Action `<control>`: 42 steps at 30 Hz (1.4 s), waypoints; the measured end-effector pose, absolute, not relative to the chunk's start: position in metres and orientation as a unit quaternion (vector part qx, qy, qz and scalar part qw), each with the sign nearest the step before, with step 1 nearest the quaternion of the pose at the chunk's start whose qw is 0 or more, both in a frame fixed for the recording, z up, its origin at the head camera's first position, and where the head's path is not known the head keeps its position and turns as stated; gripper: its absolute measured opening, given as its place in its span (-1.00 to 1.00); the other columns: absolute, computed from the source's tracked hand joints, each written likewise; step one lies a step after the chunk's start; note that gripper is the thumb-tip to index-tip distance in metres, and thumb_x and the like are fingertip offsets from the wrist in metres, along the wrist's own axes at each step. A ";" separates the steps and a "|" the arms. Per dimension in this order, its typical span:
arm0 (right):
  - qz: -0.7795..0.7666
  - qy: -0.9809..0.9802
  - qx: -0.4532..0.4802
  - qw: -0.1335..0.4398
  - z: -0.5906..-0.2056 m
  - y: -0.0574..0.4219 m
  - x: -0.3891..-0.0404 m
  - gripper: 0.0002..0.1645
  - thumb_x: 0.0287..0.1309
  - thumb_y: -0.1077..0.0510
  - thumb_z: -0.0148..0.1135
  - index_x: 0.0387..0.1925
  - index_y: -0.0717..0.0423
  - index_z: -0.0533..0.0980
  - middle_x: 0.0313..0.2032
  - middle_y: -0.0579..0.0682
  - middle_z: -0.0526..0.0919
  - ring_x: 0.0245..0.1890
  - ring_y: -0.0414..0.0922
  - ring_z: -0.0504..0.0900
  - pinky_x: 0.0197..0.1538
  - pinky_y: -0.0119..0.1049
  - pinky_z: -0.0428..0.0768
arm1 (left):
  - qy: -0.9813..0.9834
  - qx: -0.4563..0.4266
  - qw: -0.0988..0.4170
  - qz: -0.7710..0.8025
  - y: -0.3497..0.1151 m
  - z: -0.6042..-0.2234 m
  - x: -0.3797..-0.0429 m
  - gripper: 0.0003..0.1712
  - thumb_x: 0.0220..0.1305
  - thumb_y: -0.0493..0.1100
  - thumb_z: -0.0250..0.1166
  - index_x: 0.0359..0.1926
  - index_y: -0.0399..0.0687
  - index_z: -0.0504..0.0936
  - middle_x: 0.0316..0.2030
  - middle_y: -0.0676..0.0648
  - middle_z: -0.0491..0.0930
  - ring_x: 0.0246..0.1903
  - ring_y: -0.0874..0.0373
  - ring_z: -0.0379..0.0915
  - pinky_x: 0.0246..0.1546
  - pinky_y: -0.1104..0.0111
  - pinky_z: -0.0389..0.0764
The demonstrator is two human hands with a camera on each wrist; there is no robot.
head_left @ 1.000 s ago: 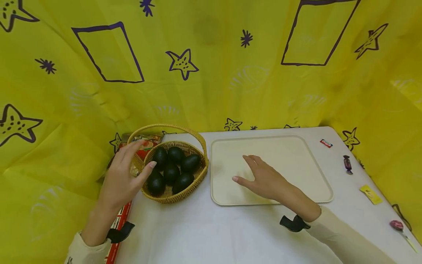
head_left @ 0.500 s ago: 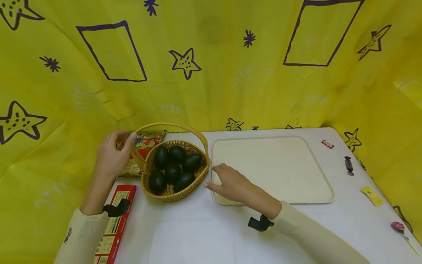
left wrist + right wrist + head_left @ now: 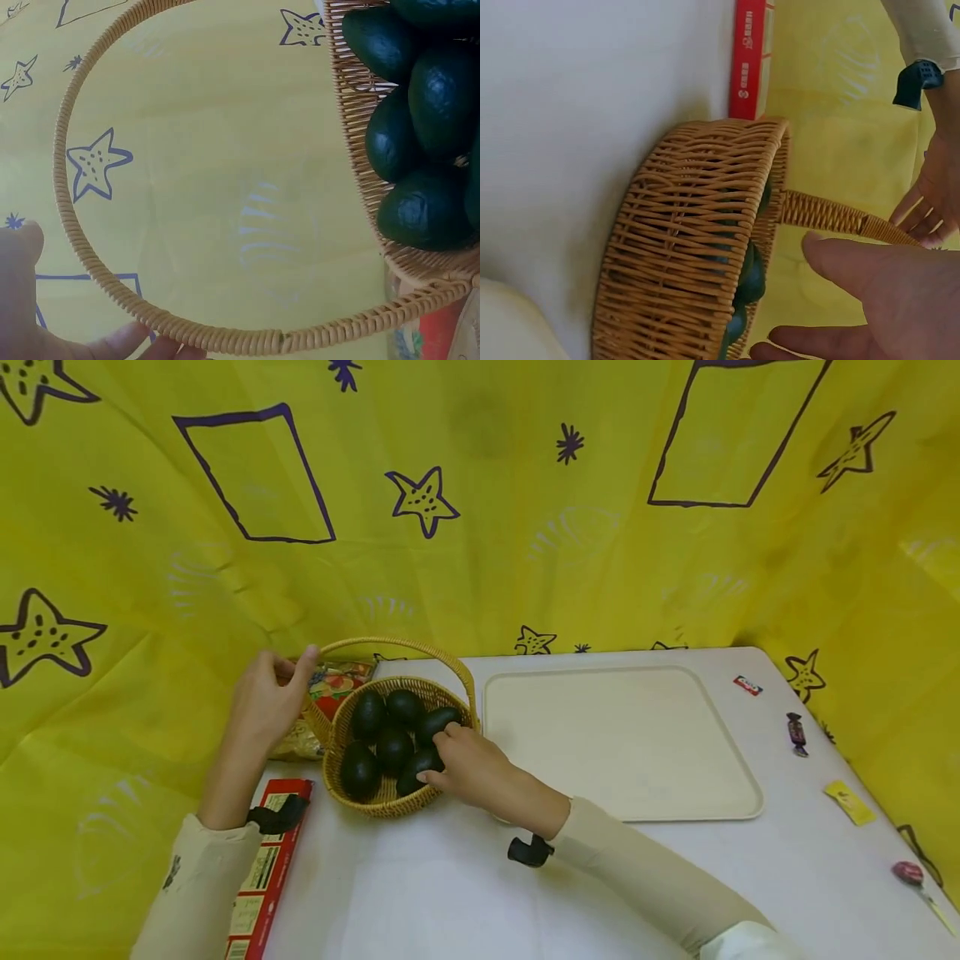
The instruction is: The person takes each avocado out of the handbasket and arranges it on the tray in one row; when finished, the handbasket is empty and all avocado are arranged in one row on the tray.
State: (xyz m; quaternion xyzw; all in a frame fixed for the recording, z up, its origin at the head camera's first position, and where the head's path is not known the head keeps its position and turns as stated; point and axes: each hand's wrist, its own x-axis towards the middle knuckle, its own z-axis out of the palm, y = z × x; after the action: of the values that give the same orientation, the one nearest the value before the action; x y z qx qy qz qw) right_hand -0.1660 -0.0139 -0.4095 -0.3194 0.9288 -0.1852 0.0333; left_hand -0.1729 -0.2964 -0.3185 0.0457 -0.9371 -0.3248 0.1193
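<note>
A wicker basket (image 3: pixel 382 808) with several dark green avocados (image 3: pixel 361 772) stands left of the middle, its hoop handle (image 3: pixel 397 644) upright. My left hand (image 3: pixel 264 697) is at the left side of that handle. In the left wrist view its fingertips (image 3: pixel 161 346) touch the handle from outside, while the thumb stands apart from it. Over the basket's right rim reaches my right hand (image 3: pixel 474 770), fingers above the right-hand avocados and thumb over the front one. The right wrist view has this hand (image 3: pixel 889 300) with thumb and fingers spread, nothing between them.
A cream tray (image 3: pixel 615 739) lies right of the basket. Small wrapped sweets (image 3: pixel 797 734) and a lollipop (image 3: pixel 907 872) line the table's right side. Left are a red box (image 3: pixel 272 860) and bright packets (image 3: pixel 337 685). A yellow curtain (image 3: pixel 480 568) hangs behind.
My right hand has moved left from above the tray to over the avocados. The left hand has gone from over the basket's left edge to the handle's left side.
</note>
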 end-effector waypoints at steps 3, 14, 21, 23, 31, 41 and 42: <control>-0.157 0.934 -0.316 0.052 -0.409 -0.024 -0.171 -0.28 0.40 -0.21 0.37 0.26 0.29 0.57 0.12 0.19 0.64 0.03 0.05 0.70 0.03 -0.16 0.69 | -0.938 0.045 0.117 -0.322 -0.293 -0.318 -0.175 -0.06 0.54 0.48 -0.10 0.10 -0.43 0.42 0.08 -0.44 0.48 0.05 -0.37 0.42 0.07 -0.21 0.42; -0.141 0.936 -0.294 0.137 -0.415 -0.043 -0.192 -0.54 0.40 -0.06 0.41 0.14 0.15 0.60 0.02 0.07 0.65 -0.11 -0.05 0.68 -0.11 -0.21 0.66 | -0.941 0.036 0.119 -0.314 -0.289 -0.320 -0.178 -0.13 0.53 0.46 -0.03 -0.01 -0.38 0.41 -0.07 -0.35 0.46 -0.15 -0.24 0.40 -0.15 0.00 0.43; -0.118 0.928 -0.296 0.191 -0.416 -0.047 -0.203 -0.47 0.38 0.01 0.44 0.27 0.11 0.57 0.20 0.08 0.61 0.17 -0.01 0.64 0.16 -0.16 0.63 | -0.943 0.032 0.126 -0.306 -0.288 -0.322 -0.180 -0.19 0.52 0.45 0.01 -0.20 -0.32 0.41 -0.30 -0.28 0.42 -0.34 -0.15 0.32 -0.34 0.14 0.32; -0.113 0.925 -0.296 0.208 -0.414 -0.049 -0.205 -0.40 0.39 0.04 0.43 0.38 0.07 0.53 0.31 0.09 0.56 0.27 0.01 0.59 0.22 -0.16 0.61 | -0.943 0.035 0.122 -0.308 -0.288 -0.321 -0.179 -0.18 0.52 0.46 0.01 -0.11 -0.33 0.40 -0.21 -0.30 0.42 -0.27 -0.16 0.33 -0.27 0.13 0.32; -0.063 0.924 -0.280 0.253 -0.404 -0.063 -0.212 -0.39 0.35 0.11 0.44 0.39 0.00 0.54 0.43 0.16 0.38 -0.13 -0.09 0.63 -0.13 -0.27 0.60 | -0.945 0.040 0.106 -0.308 -0.289 -0.318 -0.179 -0.12 0.52 0.49 -0.03 -0.02 -0.37 0.39 -0.07 -0.34 0.42 -0.17 -0.21 0.34 -0.19 0.07 0.36; -0.016 0.918 -0.322 0.231 -0.405 -0.069 -0.211 -0.32 0.27 -0.12 0.53 0.30 0.07 0.55 0.17 0.00 0.65 0.12 -0.10 0.66 0.09 -0.24 0.66 | -0.946 0.043 0.105 -0.303 -0.290 -0.317 -0.178 -0.09 0.51 0.49 -0.03 0.00 -0.39 0.40 -0.04 -0.36 0.43 -0.14 -0.24 0.36 -0.15 0.04 0.38; -0.020 0.917 -0.323 0.232 -0.405 -0.069 -0.211 -0.33 0.27 -0.12 0.52 0.28 0.08 0.54 0.11 -0.01 0.68 0.09 -0.11 0.68 0.06 -0.25 0.67 | -0.946 0.043 0.104 -0.303 -0.290 -0.317 -0.178 -0.09 0.51 0.50 -0.04 0.00 -0.39 0.40 -0.05 -0.36 0.43 -0.14 -0.23 0.35 -0.15 0.04 0.38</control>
State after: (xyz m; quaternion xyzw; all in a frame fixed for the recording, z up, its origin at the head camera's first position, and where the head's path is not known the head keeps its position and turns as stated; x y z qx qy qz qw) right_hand -0.2113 -0.0694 -0.4055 -0.3232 0.9172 -0.0203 0.2323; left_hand -0.1781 -0.2899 -0.3171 0.0433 -0.9463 -0.3029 0.1044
